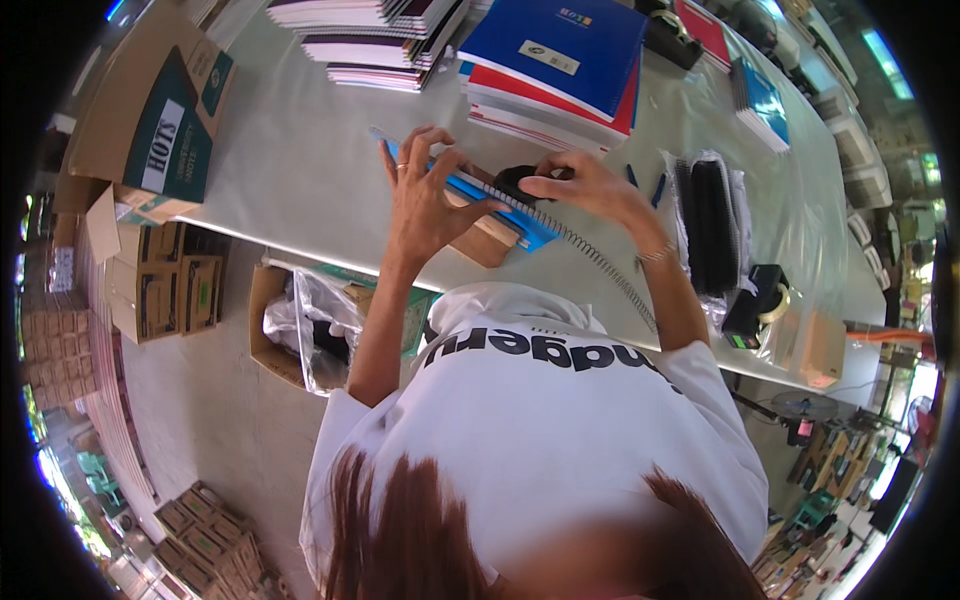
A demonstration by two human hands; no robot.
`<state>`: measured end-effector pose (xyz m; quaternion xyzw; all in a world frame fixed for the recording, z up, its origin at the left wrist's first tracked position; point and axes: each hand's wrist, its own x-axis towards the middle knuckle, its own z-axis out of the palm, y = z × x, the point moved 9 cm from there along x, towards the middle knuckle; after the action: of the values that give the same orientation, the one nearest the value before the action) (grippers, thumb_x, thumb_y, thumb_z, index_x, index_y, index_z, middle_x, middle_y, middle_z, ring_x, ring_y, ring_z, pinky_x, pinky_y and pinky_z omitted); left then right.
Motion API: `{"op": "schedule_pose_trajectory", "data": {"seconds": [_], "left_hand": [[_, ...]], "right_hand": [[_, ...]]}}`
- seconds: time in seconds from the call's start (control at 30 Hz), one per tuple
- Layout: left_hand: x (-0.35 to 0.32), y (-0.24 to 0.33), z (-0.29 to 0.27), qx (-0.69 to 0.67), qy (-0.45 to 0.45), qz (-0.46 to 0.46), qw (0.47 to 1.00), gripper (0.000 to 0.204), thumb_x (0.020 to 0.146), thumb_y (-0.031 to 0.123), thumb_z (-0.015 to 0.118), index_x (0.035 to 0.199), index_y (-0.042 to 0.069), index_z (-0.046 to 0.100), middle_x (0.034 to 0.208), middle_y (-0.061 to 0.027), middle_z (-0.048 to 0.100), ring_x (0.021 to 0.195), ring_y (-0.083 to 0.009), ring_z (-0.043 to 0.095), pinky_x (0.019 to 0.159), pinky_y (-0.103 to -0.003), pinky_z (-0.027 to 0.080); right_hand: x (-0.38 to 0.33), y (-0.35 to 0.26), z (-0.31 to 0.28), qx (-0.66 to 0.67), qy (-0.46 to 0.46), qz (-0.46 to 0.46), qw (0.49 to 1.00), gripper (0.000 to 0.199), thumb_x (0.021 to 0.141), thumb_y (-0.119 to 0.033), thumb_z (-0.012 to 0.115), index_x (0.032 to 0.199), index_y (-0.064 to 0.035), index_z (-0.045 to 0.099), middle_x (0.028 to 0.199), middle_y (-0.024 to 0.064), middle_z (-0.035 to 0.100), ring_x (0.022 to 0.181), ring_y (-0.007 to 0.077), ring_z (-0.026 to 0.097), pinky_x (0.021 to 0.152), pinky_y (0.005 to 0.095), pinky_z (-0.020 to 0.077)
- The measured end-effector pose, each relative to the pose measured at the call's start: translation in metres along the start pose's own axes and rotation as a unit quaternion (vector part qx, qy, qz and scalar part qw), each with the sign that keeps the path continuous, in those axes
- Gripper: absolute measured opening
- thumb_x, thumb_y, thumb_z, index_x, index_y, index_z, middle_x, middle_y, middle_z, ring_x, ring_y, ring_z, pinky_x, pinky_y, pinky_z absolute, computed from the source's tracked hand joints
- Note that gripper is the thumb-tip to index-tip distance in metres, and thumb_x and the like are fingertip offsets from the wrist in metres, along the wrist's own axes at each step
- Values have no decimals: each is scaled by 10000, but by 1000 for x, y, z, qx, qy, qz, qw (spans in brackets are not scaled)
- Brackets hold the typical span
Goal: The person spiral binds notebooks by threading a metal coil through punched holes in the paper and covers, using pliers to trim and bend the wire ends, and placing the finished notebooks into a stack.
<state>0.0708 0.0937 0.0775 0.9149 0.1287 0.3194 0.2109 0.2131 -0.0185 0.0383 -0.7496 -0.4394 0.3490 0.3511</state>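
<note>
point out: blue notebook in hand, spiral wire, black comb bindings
blue notebook (478, 190): head view, blue cover strip between the hands.
spiral wire (605, 270): head view, free trailing length.
black comb bindings (712, 225): head view, middle of bundle.

I note stacked blue and red notebooks (560, 60) on the grey table (290, 150), bundled black spiral coils (712, 225) alongside, brown cardboard boxes (165, 285) below.

A blue-covered notebook (490, 195) lay tilted on the grey table's near edge, atop a brown block (possibly wood), while a long silvery spiral wire (600, 265) ran along its right side, trailing off toward the near right.
</note>
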Motion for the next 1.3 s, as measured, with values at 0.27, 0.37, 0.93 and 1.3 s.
{"op": "schedule_pose_trajectory", "data": {"seconds": [0.27,0.37,0.93,1.3], "left_hand": [[2,-6,-3,-17,-19,-8,1000,549,532,379,887,920,102,616,1164,-59,481,1244,-302,414,1105,-612,135],[1,-8,-6,-49,-34,-14,998,534,542,385,883,919,113,620,1142,-59,488,1206,-301,448,1110,-597,143],[-3,-7,-2,-5,-6,-18,1000,682,573,397,879,1089,118,532,1183,-69,524,1196,-297,480,1119,-563,171],[4,-11,-12,-7,25,-24,999,737,573,390,880,1158,115,526,1176,-81,536,1183,-296,481,1085,-520,227]], "right_hand": [[11,-11,8,52,-17,-52,997,402,793,-435,768,824,-43,681,734,-22,592,705,59,517,620,210,385],[-20,-28,-11,94,15,-84,992,360,845,-387,728,811,-37,646,847,-16,599,809,63,508,688,232,410],[33,33,31,286,51,55,955,406,894,-438,634,896,-38,703,697,-23,570,583,75,468,502,259,349],[63,-6,19,-19,56,-177,982,404,894,-427,631,982,-36,680,648,48,598,526,126,589,478,281,458]]}}
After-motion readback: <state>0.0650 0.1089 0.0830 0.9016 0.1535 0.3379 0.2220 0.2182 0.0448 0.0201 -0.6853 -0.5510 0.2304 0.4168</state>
